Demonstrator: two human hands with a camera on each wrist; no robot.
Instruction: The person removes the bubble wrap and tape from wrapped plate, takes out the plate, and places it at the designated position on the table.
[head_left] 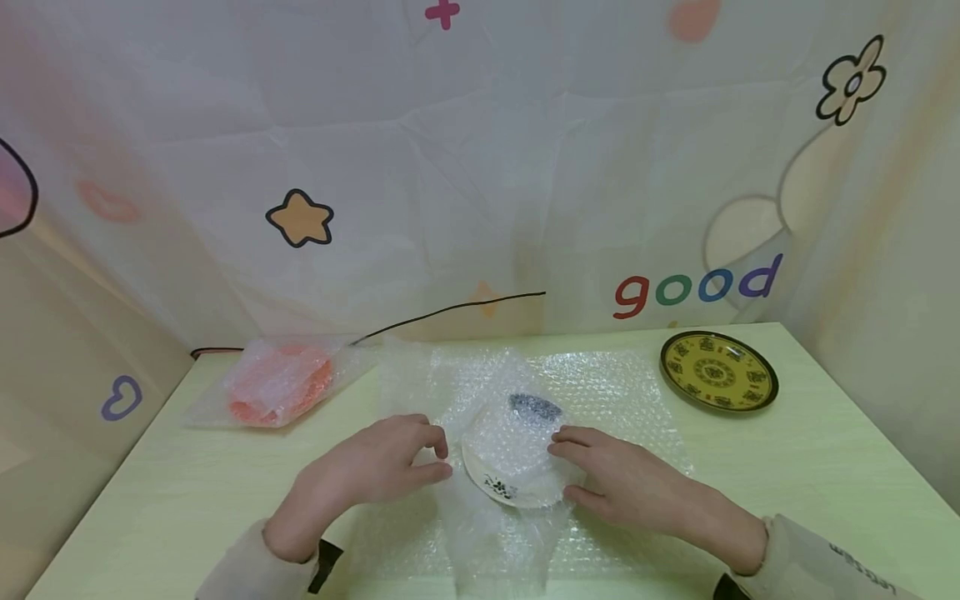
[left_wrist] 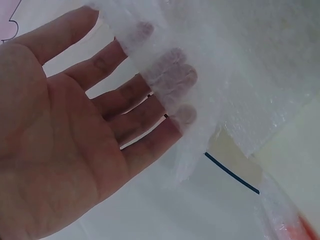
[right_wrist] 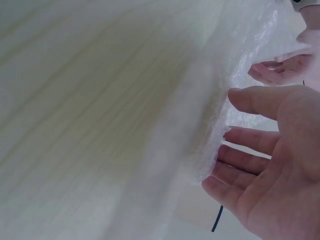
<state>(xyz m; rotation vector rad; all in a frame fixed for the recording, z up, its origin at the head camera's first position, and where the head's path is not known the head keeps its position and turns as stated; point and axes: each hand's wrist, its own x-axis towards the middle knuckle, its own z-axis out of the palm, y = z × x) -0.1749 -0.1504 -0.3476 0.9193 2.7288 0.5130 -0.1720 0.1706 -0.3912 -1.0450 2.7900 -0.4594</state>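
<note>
Lying at the middle of the pale green desk (head_left: 825, 467), a white plate (head_left: 510, 475) with dark markings is seen partly covered by a sheet of bubble wrap (head_left: 600, 392) spread under and folded over it. The left hand (head_left: 378, 467) is placed at the plate's left edge; its fingers (left_wrist: 172, 80) are nearly straight and spread, and their tips are seen through a fold of the wrap in the left wrist view. No closed grip on the wrap is shown there. The right hand (head_left: 618, 479) is placed at the plate's right edge, its fingers (right_wrist: 240, 140) relaxed and extended, the tips touching the wrap's edge. A yellow patterned plate (head_left: 718, 371) is noted at the far right of the desk, well apart. An orange item in bubble wrap (head_left: 277, 383) is noted at the far left. A printed curtain (head_left: 480, 167) hangs behind the desk
</note>
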